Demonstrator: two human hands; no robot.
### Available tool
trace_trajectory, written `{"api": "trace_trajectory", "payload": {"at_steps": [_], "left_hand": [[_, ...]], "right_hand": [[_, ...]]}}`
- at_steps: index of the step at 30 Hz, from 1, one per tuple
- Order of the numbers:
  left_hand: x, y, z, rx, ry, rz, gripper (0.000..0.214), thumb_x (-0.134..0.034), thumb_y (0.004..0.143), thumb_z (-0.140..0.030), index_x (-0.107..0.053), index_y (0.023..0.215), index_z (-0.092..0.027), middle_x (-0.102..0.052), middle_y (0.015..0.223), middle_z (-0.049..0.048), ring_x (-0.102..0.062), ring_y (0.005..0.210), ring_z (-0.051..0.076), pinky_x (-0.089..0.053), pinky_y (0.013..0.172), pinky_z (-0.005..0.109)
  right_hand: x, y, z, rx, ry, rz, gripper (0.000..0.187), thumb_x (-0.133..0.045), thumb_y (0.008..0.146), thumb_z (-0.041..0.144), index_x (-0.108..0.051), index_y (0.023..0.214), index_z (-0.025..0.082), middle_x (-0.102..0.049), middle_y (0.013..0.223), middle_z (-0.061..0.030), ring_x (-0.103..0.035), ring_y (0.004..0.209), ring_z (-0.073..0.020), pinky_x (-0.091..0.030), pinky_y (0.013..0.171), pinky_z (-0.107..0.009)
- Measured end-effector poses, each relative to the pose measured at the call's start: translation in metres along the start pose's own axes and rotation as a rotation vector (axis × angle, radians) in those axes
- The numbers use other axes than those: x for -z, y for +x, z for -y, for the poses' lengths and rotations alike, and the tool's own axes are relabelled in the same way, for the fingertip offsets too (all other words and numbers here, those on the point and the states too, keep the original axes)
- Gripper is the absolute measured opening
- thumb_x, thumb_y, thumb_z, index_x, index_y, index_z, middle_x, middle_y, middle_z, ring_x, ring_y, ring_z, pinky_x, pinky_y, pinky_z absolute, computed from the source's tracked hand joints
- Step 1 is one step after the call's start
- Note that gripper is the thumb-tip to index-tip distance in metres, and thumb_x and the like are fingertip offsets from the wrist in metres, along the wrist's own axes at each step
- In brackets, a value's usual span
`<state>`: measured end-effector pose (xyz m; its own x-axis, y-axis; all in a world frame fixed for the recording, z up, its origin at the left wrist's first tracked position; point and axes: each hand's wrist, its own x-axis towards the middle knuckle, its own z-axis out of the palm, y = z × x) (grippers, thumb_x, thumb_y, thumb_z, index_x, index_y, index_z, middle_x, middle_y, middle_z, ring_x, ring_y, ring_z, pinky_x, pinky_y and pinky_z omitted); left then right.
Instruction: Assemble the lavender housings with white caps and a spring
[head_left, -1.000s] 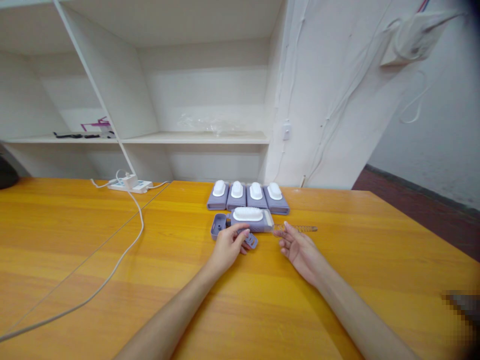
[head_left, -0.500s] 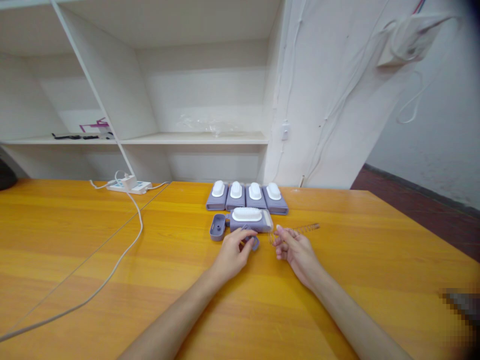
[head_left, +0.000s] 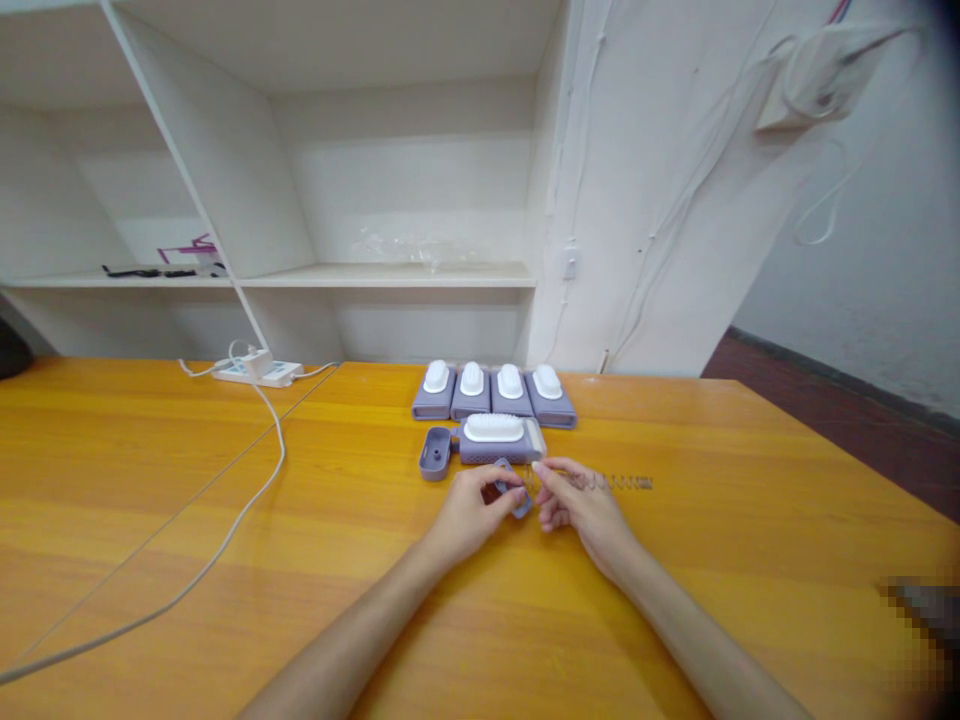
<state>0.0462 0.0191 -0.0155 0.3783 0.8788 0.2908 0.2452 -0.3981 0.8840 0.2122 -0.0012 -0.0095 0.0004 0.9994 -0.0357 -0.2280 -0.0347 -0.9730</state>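
My left hand (head_left: 480, 505) is closed on a small purple plastic part (head_left: 523, 507), held above the table. Between the fingers of my right hand (head_left: 574, 500) is a long thin coil spring (head_left: 626, 482), which sticks out to the right past the knuckles. The spring's left end is at the purple part; whether it touches cannot be made out. Just behind my hands lies a purple body with a white bristle brush (head_left: 493, 428) on top and a pale piece at its right end. A purple oval cup (head_left: 435, 454) with a small central post sits at its left.
Several purple blocks with white tops (head_left: 472, 385) form a row behind the brush body. A white power strip (head_left: 259, 370) lies at the table's back left, its cable (head_left: 255, 520) running toward the front left. White shelving (head_left: 390, 275) holds clear plastic film.
Both hands have come closer together, the left moving slightly right with the purple part. The spring has swung down to nearly level, and its left end has come to the part.
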Motion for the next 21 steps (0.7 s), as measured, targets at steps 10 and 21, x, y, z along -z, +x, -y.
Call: {"api": "trace_trajectory", "payload": {"at_steps": [10, 21], "left_hand": [[0.002, 0.006, 0.011, 0.145, -0.196, -0.057, 0.02, -0.061, 0.074, -0.034, -0.056, 0.078, -0.015, -0.056, 0.063, -0.0019, -0.052, 0.053, 0.009, -0.04, 0.051, 0.019], [0.002, 0.001, 0.009, 0.096, -0.234, -0.096, 0.025, -0.058, 0.078, -0.031, -0.053, 0.099, -0.018, -0.055, 0.076, -0.0015, -0.053, 0.064, 0.009, -0.043, 0.059, 0.02]], "right_hand": [[-0.001, -0.006, 0.004, 0.026, -0.081, 0.134, 0.056, -0.078, 0.063, 0.028, -0.055, 0.115, 0.024, -0.064, 0.08, 0.0006, -0.06, 0.059, -0.0133, -0.053, 0.047, -0.024], [-0.008, -0.005, -0.005, 0.084, -0.274, 0.083, 0.039, -0.071, 0.07, 0.039, -0.06, 0.099, 0.016, -0.065, 0.078, -0.004, -0.059, 0.05, -0.0131, -0.049, 0.04, -0.022]]}}
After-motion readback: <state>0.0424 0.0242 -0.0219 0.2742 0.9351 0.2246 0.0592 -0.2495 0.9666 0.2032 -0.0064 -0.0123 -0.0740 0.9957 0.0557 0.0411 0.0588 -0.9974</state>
